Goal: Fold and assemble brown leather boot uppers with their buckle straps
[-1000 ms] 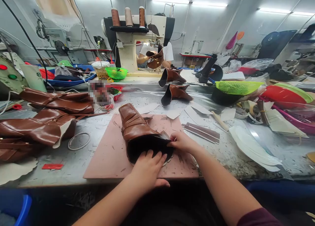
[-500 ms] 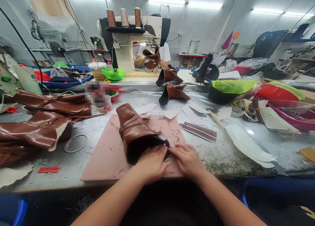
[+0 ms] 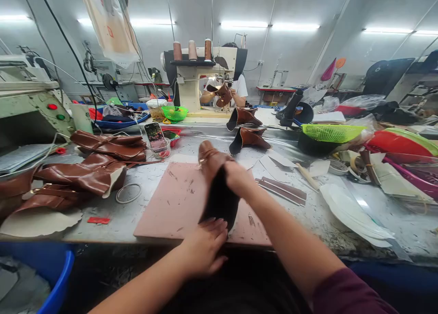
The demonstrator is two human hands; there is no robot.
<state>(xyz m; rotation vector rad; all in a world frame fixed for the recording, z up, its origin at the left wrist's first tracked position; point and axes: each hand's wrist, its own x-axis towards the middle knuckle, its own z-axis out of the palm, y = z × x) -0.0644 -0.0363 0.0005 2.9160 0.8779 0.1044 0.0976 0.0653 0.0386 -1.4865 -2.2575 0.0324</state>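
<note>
A brown leather boot upper [image 3: 210,159] with a black lining is tilted over the pink cutting board [image 3: 160,204], its dark opening facing me. My right hand [image 3: 240,180] grips its right side, fingers wrapped over the leather and slightly blurred. My left hand [image 3: 207,243] holds the near edge of the opening, fingertips on the black lining and thumb below. Two more brown boot uppers, a front one [image 3: 249,139] and a rear one [image 3: 243,117], lie beyond the board.
Brown leather uppers [image 3: 82,172] are piled at left, beside a metal ring [image 3: 128,193] and a red piece [image 3: 98,220]. At right lie brown strips [image 3: 282,191], a hammer-like handle [image 3: 307,176] and white sheets [image 3: 352,213]. A co-worker [image 3: 241,86] sits behind a sewing machine [image 3: 190,86].
My right hand has moved from the near right edge up onto the upper's side. The upper has turned and tilted, its toe end now farther right. The view has shifted left.
</note>
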